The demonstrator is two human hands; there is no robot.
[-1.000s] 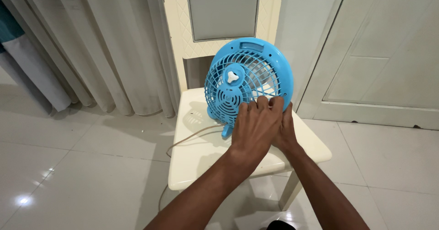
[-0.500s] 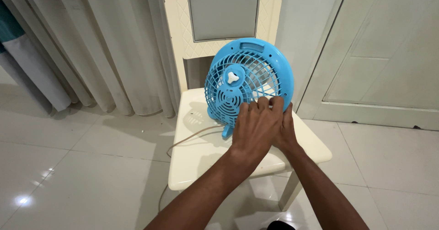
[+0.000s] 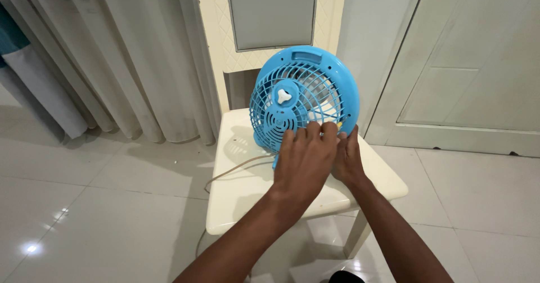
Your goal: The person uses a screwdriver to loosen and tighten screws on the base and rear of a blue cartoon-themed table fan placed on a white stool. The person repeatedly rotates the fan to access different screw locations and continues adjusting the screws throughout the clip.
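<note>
Both hands press on the near, lower right edge of the upright blue fan (image 3: 301, 97); the left hand (image 3: 306, 159) lies flat with its fingers spread out, and the right hand (image 3: 349, 159) behind it may pinch a small yellow bit, hard to tell

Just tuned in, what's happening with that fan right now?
A person has both hands on a small blue fan that stands upright on a cream chair. The left hand covers the lower grille, and the right hand grips the lower rim beside it. The fan's cord trails off the seat.

Left of fan (image 3: 304, 106): bare chair seat (image 3: 242, 176) lying open.
Behind: chair back (image 3: 216, 46) blocking.
Front: cord (image 3: 236, 167) trailing across.
</note>
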